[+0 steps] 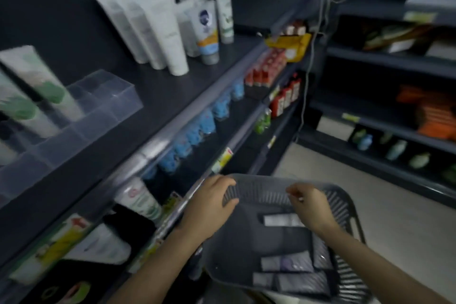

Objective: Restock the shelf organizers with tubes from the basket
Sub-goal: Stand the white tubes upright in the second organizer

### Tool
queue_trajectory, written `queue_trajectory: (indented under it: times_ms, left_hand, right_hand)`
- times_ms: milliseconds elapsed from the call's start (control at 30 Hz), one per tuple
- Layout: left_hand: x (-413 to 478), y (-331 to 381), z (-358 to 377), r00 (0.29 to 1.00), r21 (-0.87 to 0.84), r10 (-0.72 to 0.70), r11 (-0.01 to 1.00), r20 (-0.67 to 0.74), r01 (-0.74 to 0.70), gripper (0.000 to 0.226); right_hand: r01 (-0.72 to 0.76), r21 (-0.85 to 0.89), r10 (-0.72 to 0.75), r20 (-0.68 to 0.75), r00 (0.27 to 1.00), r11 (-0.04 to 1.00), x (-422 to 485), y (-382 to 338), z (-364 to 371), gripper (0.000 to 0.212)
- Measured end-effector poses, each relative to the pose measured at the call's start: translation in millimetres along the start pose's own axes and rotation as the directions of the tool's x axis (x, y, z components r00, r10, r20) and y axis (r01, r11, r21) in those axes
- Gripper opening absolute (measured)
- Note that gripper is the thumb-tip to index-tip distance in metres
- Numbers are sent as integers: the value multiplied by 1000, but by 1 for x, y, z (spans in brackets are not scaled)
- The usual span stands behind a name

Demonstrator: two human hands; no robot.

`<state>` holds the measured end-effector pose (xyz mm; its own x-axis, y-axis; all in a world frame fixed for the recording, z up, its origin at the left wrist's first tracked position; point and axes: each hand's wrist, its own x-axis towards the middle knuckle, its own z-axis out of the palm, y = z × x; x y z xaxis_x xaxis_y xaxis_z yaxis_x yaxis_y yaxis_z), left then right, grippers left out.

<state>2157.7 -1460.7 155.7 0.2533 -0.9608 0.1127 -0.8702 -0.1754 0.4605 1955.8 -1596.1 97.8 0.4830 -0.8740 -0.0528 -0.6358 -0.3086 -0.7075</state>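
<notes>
Head view: both your hands are on the basket (345, 207), and neither holds a tube.

- left hand (209, 197): wrapped on the far-left rim, thumb inside, fingers curled over the outside.
- right hand (309, 202): fingers curled onto the far rim. It's blurry there, but it reads as a pinch on the rim with nothing else in it.
- tubes (286, 263): lying flat and loose on the basket floor. One is just under your right wrist, the rest are nearer your body, below your right forearm.
- clear organizer (98, 106): up and well to the left of your left hand, on the upper shelf (172, 86). The green-labelled tubes (42, 76) sit in its cells farthest from your hand. The cells nearest your hand look empty.

My read: you're bringing the basket into place and picking hasn't started.

To do it well:
- Keep the basket level, because the loose tubes will slide if it tips.
- A one-hand hold on the far rim will probably let the near side drop. Before you free the right hand, move the left grip to the side rim or rest the basket on a shelf edge.
- Take the tube under your right wrist first.
- Fill the empty cells nearest your left hand, matching how the stocked tubes stand.
</notes>
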Motion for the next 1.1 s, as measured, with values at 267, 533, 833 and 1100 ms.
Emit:
queue_trajectory:
  times_ms: [267, 533, 833, 1100]
  left_hand:
    - [19, -8, 118, 906, 73, -90, 995, 414, 65, 31]
    - [55, -13, 210, 760, 180, -158, 982, 630, 55, 24]
    - [82, -20, 278, 710, 198, -53, 973, 702, -123, 40]
    - [66, -38, 286, 714, 344, -155, 930, 683, -127, 34]
  right_hand:
    - [-172, -228, 231, 261, 937, 958, -26, 94, 13, 19]
    - [-1, -487, 331, 593, 734, 874, -27, 128, 51, 40]
    - [212, -602, 322, 654, 684, 770, -17, 160, 105, 33]
    - [108, -560, 308, 594, 743, 821, -24, 177, 117, 31]
